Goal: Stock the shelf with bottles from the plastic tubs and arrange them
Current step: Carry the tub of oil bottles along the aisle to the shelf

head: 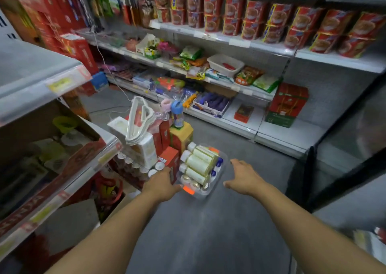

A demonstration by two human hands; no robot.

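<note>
A clear tub (223, 170) of pale bottles (198, 165) sits on the floor (208, 232) beside stacked boxes (170, 161). The left hand (161, 185) touches its near left rim; whether it grips is unclear. The right hand (244, 178) hovers open just right of it. This looks like the pick-up step: next, both hands must close on the rims and lift level.

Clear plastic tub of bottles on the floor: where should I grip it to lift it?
Grip the clear plastic tub by its two long rims, one hand from each side. Left hand is at the near-left corner, right hand open beside the right wall. Loose bottles lie piled inside, so lift level.
</note>
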